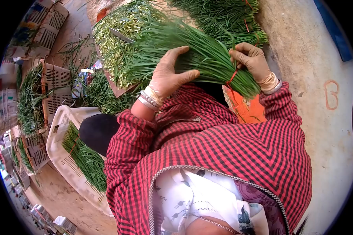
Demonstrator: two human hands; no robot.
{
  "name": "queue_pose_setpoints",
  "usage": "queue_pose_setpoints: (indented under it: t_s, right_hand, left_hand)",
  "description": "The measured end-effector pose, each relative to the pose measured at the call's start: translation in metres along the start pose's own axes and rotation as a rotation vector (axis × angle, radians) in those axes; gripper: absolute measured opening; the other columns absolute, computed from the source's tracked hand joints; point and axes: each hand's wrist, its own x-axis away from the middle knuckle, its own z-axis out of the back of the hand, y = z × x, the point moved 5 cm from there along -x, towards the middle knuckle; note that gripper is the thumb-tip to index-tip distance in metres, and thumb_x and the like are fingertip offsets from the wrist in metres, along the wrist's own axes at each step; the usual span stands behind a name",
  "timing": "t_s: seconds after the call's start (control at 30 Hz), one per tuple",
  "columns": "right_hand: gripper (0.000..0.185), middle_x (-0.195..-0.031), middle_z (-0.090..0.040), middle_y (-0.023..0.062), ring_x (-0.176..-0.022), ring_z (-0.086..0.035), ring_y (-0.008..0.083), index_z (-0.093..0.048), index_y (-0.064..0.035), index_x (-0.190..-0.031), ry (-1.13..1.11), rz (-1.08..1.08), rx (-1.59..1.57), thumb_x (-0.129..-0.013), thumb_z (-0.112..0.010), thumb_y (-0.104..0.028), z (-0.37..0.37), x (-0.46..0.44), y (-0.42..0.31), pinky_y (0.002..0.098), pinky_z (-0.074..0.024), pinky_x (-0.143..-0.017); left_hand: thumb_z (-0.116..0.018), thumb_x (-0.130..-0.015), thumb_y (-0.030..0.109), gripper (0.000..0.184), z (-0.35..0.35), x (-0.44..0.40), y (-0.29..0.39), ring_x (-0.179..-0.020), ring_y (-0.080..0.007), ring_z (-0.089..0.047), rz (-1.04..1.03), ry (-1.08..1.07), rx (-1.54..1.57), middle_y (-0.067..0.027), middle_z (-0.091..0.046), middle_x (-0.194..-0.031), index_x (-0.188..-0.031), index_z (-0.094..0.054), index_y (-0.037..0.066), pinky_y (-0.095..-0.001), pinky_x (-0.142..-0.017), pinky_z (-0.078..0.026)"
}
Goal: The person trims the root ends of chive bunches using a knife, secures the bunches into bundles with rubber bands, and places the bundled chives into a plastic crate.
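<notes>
Before a red-and-black checked jacket (223,156), holding a long green-leaf bundle (208,55) crosswise; spreading the left grip (169,72); pinching a green blade (233,40) in the right grip (255,63), nearer the narrow red tie (232,76).

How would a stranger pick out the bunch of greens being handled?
Find the red-and-black checked jacket and follow its sleeves up to the left hand and right hand. Between them lies the bunch of long green leaves, a red tie near its right end. Unlike the tied bunches at the picture's top, it alone is in hand.
</notes>
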Motion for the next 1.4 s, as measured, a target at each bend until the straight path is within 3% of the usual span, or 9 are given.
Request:
queue_pose_setpoints:
  t_s: [0.47, 0.53, 0.63, 0.73, 0.87, 0.97, 1.13, 1.2, 1.4]
  right_hand:
    - [0.020, -0.086, -0.068, 0.0027, -0.078, -0.065, 0.0108, -0.066, -0.0014, -0.101, 0.280, 0.172, -0.140, -0.089, -0.069, -0.016, 0.046, -0.015, -0.022, 0.0232, -0.0527, -0.072]
    - [0.056, -0.117, -0.063, 0.0160, -0.109, -0.062, 0.0221, -0.054, 0.0039, -0.126, 0.164, 0.150, 0.179, -0.084, -0.074, -0.028, 0.037, -0.018, -0.025, 0.0309, -0.0486, -0.095]
    - [0.127, -0.154, -0.016, 0.0275, -0.145, -0.019, 0.0325, -0.004, 0.0062, -0.149, -0.135, 0.337, 1.169, -0.067, -0.078, -0.056, -0.010, -0.009, -0.019, 0.0337, -0.0188, -0.118]
    - [0.118, -0.151, -0.027, 0.0247, -0.138, -0.034, 0.0342, -0.008, -0.0040, -0.152, -0.316, 0.096, 1.160, -0.066, -0.081, -0.039, -0.055, -0.003, -0.015, 0.0361, -0.0304, -0.112]
    - [0.101, -0.141, -0.044, 0.0152, -0.125, -0.047, 0.0227, -0.018, -0.0032, -0.151, -0.284, 0.096, 0.512, -0.072, -0.078, -0.023, -0.028, -0.014, -0.014, 0.0337, -0.0349, -0.107]
    - [0.094, -0.141, -0.045, 0.0131, -0.125, -0.045, 0.0204, -0.022, 0.0017, -0.148, -0.261, 0.024, 0.448, -0.076, -0.077, -0.025, -0.033, -0.006, -0.047, 0.0331, -0.0333, -0.108]
    - [0.099, -0.142, -0.041, 0.0219, -0.134, -0.038, 0.0272, -0.020, 0.0088, -0.146, -0.534, -0.086, 0.551, -0.079, -0.076, -0.038, -0.075, -0.003, -0.040, 0.0361, -0.0292, -0.111]
    - [0.102, -0.142, -0.040, 0.0247, -0.135, -0.036, 0.0284, -0.018, 0.0097, -0.146, -0.808, -0.108, 0.456, -0.079, -0.075, -0.041, -0.100, 0.005, -0.044, 0.0369, -0.0286, -0.112]
    - [0.116, -0.147, -0.033, 0.0253, -0.137, -0.034, 0.0306, -0.005, 0.0048, -0.150, -0.690, 0.150, 0.627, -0.075, -0.079, -0.044, -0.153, -0.028, -0.041, 0.0346, -0.0277, -0.112]
  left_hand:
    - [-0.075, -0.075, 0.028, 0.070, -0.012, 0.001, -0.006, -0.127, -0.0351, -0.045, -0.139, -0.019, -0.484, -0.0180, -0.048, -0.137, -0.136, -0.048, 0.009, -0.0410, -0.107, -0.036]
    - [-0.075, -0.075, 0.028, 0.068, -0.013, -0.001, -0.005, -0.127, -0.0351, -0.045, -0.154, -0.013, -0.487, -0.0178, -0.049, -0.135, -0.135, -0.049, 0.008, -0.0409, -0.107, -0.036]
    - [-0.075, -0.075, 0.027, 0.065, -0.010, 0.000, -0.004, -0.125, -0.0352, -0.046, -0.197, 0.029, -0.534, -0.0173, -0.052, -0.132, -0.132, -0.051, 0.007, -0.0414, -0.106, -0.037]
    - [-0.074, -0.075, 0.022, 0.055, -0.001, 0.008, 0.023, -0.118, -0.0330, -0.051, -0.301, 0.174, -0.655, -0.0152, -0.056, -0.125, -0.125, -0.056, 0.007, -0.0426, -0.100, -0.042]
    - [-0.073, -0.078, 0.014, 0.015, 0.014, 0.057, 0.053, -0.081, -0.0262, -0.066, -0.402, 0.172, -0.394, -0.0071, -0.068, -0.086, -0.092, -0.069, 0.007, -0.0373, -0.075, -0.051]
    - [-0.070, -0.086, 0.025, 0.030, -0.012, 0.066, 0.005, -0.092, -0.0250, -0.065, 0.104, -0.249, -0.060, -0.0092, -0.068, -0.100, -0.108, -0.066, 0.005, -0.0345, -0.082, -0.050]
    - [-0.059, -0.093, 0.040, 0.057, -0.020, 0.044, -0.031, -0.122, -0.0219, -0.050, 0.215, 0.134, 1.259, -0.0112, -0.053, -0.133, -0.132, -0.050, 0.000, -0.0348, -0.101, -0.044]
    - [-0.062, -0.091, 0.043, 0.059, -0.011, 0.044, -0.039, -0.119, -0.0211, -0.053, 0.197, 0.269, 1.250, -0.0114, -0.056, -0.130, -0.131, -0.051, 0.001, -0.0362, -0.099, -0.046]
    - [-0.062, -0.090, 0.046, 0.057, -0.006, 0.044, -0.048, -0.111, -0.0223, -0.059, 0.431, 0.492, 1.225, -0.0079, -0.059, -0.126, -0.132, -0.052, 0.008, -0.0381, -0.091, -0.051]
